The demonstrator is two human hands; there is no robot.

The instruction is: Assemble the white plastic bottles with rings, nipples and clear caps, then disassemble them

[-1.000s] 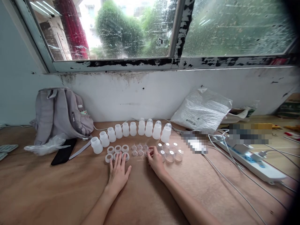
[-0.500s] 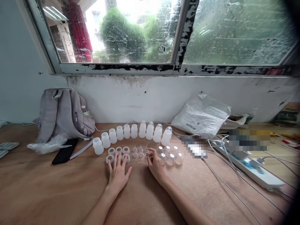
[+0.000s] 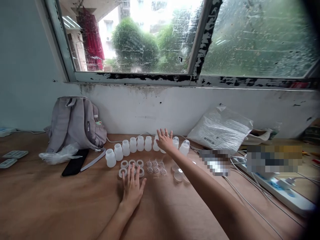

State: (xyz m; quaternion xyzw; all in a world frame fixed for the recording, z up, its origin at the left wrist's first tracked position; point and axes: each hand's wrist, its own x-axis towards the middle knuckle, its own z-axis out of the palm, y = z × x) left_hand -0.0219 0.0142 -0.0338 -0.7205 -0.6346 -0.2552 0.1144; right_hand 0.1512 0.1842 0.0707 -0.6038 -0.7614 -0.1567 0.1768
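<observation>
Fingers spread, my left hand (image 3: 133,188) lies over the front of a group of white screw rings (image 3: 124,163), partly covering them. My right hand (image 3: 165,140) is stretched out at the right part of a curved row of frosted baby bottles, its fingers apart and partly hiding some. To the left stand several open-topped bottles (image 3: 118,152); at the right end are bottles with clear domed caps (image 3: 185,147). Clear bottle nipples (image 3: 156,170) sit in two rows between my hands. My right forearm hides part of the loose clear caps (image 3: 178,176).
A grey backpack (image 3: 75,123), a crumpled plastic bag (image 3: 60,154) and a black phone-like slab (image 3: 74,163) are on the left. A silvery plastic packet (image 3: 222,128) leans on the wall at right, near a white power strip (image 3: 290,193) and cables. A window is above.
My right hand has moved from the nipples and caps up to the capped bottles, and its fingers have spread. My left hand stays over the rings. The view has shifted slightly.
</observation>
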